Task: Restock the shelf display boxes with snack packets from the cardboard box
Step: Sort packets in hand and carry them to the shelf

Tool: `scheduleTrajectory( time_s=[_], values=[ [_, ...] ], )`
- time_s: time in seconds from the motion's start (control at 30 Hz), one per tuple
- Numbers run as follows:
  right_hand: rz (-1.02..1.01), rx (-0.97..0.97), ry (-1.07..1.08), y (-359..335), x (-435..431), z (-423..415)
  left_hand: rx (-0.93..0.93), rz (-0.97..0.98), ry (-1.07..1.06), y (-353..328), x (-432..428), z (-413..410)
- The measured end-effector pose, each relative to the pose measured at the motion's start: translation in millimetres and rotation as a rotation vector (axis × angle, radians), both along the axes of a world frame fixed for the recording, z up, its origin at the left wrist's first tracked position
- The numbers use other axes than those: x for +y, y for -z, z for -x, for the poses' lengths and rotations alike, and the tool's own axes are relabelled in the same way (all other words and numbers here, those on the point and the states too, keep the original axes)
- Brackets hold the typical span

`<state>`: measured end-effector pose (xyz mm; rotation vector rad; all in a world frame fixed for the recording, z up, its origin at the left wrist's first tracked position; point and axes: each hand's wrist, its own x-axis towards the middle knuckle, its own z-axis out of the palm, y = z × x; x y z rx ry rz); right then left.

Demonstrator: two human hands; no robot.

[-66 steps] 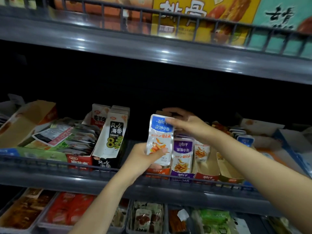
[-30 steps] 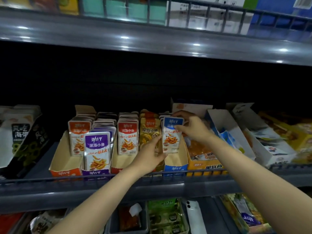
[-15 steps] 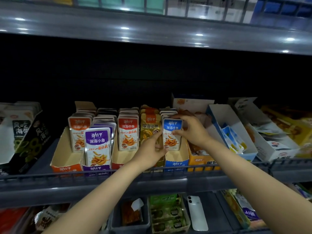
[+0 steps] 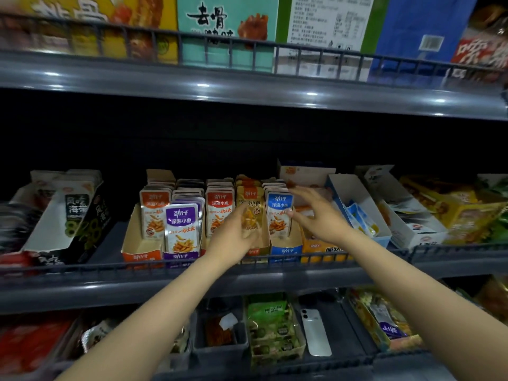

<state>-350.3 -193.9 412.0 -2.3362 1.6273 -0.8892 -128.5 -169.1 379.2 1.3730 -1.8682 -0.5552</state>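
Note:
A row of display boxes stands on the middle shelf, filled with upright snack packets. The blue-topped packet (image 4: pixel 279 213) stands at the front of the blue display box (image 4: pixel 284 250). My right hand (image 4: pixel 316 215) is just right of it with fingers spread, holding nothing. In front of the yellow packets (image 4: pixel 248 198) my left hand (image 4: pixel 233 240) hovers, blurred, fingers relaxed and empty. Orange (image 4: pixel 154 213), purple (image 4: pixel 182 229) and red-orange (image 4: pixel 219 210) packets fill the boxes to the left. The cardboard supply box is out of view.
A wire rail (image 4: pixel 192 264) runs along the shelf's front edge. A seaweed snack box (image 4: pixel 74 215) leans at the left. Open white-and-blue boxes (image 4: pixel 357 210) stand at the right. A white phone (image 4: pixel 314 331) lies on the lower shelf. Large boxes (image 4: pixel 228 31) line the upper shelf.
Both hands have let go of the blue-topped packet, which now stands in the blue box. My right hand drew back to the right and opened; the left slid away to the left.

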Motion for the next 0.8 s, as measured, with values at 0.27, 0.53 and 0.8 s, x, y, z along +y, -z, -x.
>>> scheduleTrajectory(
  time_s=[0.27,0.53,0.8],
  values=[
    [-0.085,-0.025,-0.115,43,92,-43,-0.324,0.166,-0.01,29,76,-65],
    [-0.334,0.089,-0.144,157,146,-93,-0.481,-0.087,-0.013,145,144,-136],
    [-0.648,0.193,-0.134,285,170,-114,-0.572,-0.516,-0.044,268,184,-183]
  ],
)
